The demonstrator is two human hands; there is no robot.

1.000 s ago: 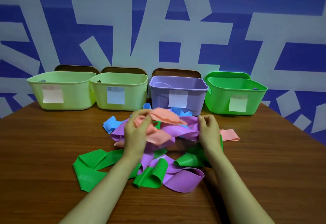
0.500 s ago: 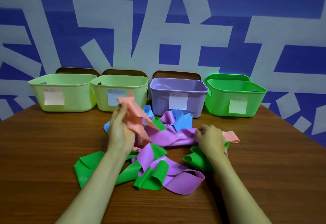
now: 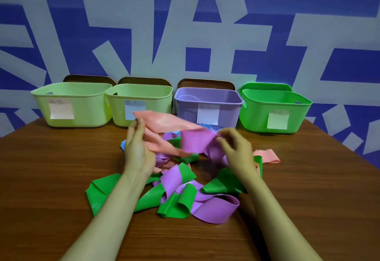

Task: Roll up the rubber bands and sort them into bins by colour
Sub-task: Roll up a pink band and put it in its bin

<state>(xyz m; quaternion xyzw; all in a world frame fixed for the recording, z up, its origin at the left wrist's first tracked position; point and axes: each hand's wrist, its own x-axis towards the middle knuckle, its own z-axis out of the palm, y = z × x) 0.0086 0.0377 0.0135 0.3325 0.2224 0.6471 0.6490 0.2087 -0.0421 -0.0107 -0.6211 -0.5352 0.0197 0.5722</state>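
Your left hand (image 3: 137, 149) pinched the pink band (image 3: 164, 122) above the pile (image 3: 181, 201); your right hand (image 3: 236, 149) pinched a purple band (image 3: 195, 141). Four bins (image 3: 207, 93) stood along the table's (image 3: 61, 178) far edge.

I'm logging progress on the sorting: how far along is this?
Barely started. Done: no rolled band shows in the four bins, though their floors are hidden. In hand: the left hand holds up an unrolled salmon band; the right hand pinches a purple band. Left: the pile of green, purple, blue and salmon bands on the table lies loose, all to roll and bin.
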